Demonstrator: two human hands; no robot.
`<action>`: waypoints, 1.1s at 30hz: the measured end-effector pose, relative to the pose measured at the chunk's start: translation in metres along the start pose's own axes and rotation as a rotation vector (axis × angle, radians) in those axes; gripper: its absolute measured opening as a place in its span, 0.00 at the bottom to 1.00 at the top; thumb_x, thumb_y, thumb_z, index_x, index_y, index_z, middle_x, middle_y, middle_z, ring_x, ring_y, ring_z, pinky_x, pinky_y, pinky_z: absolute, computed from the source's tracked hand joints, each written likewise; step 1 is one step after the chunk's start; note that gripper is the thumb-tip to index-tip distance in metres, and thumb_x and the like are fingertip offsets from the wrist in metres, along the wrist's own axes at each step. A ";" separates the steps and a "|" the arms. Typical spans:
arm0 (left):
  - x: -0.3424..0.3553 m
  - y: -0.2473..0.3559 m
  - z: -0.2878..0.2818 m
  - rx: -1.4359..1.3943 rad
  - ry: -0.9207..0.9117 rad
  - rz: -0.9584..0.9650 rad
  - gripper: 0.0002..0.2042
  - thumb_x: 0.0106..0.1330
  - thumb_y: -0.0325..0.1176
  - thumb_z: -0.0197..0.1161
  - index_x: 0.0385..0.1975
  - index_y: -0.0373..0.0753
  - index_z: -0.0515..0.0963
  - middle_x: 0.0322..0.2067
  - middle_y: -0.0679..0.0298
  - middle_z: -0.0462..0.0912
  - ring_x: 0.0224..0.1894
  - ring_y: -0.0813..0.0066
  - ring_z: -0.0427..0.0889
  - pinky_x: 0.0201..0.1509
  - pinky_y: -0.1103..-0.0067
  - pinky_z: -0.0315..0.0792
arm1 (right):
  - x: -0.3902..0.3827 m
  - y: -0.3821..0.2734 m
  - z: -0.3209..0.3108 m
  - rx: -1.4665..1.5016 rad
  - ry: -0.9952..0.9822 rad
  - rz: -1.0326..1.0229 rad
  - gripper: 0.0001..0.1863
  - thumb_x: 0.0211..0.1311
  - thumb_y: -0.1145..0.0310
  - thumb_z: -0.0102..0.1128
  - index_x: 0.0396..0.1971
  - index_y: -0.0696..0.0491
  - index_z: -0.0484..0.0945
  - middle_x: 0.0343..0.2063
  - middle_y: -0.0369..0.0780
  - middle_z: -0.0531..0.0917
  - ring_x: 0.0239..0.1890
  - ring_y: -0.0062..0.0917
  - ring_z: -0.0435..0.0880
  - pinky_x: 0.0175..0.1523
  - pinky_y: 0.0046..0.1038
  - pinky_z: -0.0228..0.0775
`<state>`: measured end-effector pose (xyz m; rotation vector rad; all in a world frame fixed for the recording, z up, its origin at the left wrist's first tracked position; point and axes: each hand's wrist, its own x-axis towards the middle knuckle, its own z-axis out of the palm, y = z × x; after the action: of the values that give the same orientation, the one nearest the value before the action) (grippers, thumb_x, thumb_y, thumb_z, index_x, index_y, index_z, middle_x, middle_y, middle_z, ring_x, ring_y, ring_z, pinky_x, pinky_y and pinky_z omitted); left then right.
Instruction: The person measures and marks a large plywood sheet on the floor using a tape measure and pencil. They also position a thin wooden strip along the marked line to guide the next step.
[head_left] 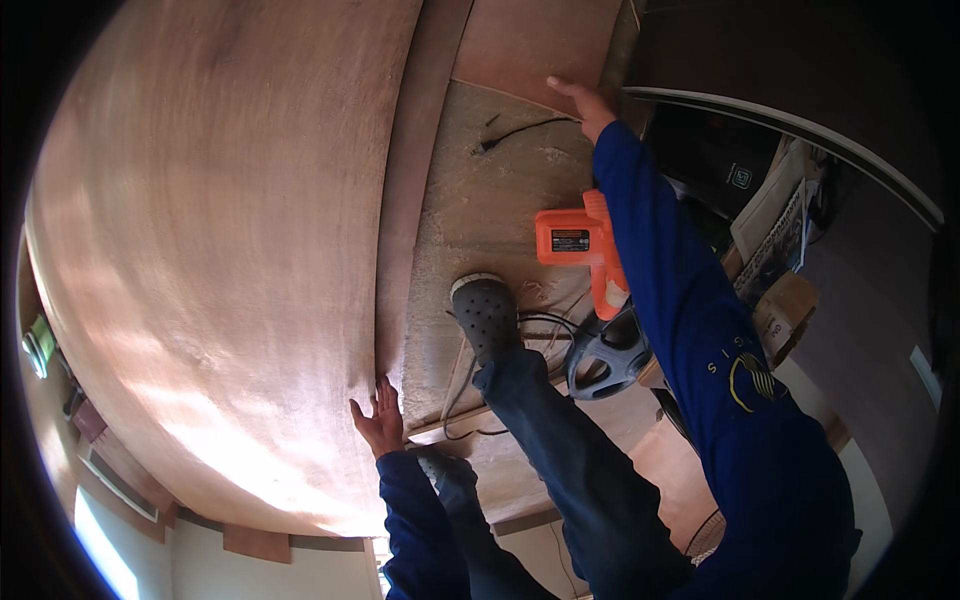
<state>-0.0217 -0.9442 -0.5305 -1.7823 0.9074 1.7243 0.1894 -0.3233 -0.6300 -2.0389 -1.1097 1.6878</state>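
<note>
My left hand (381, 425) is at the lower part of a large plywood sheet (230, 230), its fingers apart and touching the sheet near its right edge. A narrow strip of board (415, 170) lies along that edge. My right hand (585, 105) reaches up to a smaller reddish board (525, 40), fingers stretched out near its lower edge. Below that hand a black cable with a plug (520, 135) lies on the dusty wooden surface (470, 210). An orange power tool (567, 238) sits beside my right sleeve.
My shoe (485, 320) stands on the dusty surface by loose cables and a black plastic object (590, 370). Along the right are a dark cabinet panel (760, 40), stacked papers and a cardboard box (785, 315). Wood offcuts (255, 540) lie by the wall at lower left.
</note>
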 end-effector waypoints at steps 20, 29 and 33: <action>0.016 0.004 -0.033 -0.107 -0.018 0.119 0.32 0.70 0.48 0.62 0.61 0.29 0.61 0.58 0.49 0.72 0.60 0.57 0.73 0.57 0.64 0.72 | -0.194 -0.030 -0.002 0.099 0.275 -0.457 0.33 0.53 0.53 0.76 0.53 0.60 0.77 0.45 0.42 0.83 0.46 0.27 0.82 0.51 0.32 0.75; -0.047 0.009 -0.030 -0.111 -0.089 0.080 0.33 0.71 0.54 0.55 0.63 0.32 0.61 0.58 0.48 0.73 0.62 0.56 0.75 0.57 0.65 0.68 | -0.377 0.108 0.046 -0.170 0.298 -0.382 0.25 0.69 0.49 0.59 0.44 0.61 0.79 0.37 0.47 0.84 0.40 0.34 0.82 0.47 0.33 0.72; -0.069 0.012 -0.029 -0.170 -0.141 0.033 0.36 0.63 0.52 0.59 0.62 0.31 0.61 0.59 0.47 0.72 0.63 0.54 0.73 0.60 0.63 0.67 | -0.416 0.153 0.066 -0.062 0.132 -0.288 0.27 0.73 0.48 0.50 0.43 0.62 0.80 0.34 0.51 0.83 0.38 0.36 0.82 0.45 0.35 0.71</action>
<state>-0.0099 -0.9655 -0.4588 -1.7311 0.7551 1.9726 0.1754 -0.7328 -0.4487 -1.8861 -1.3496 1.3758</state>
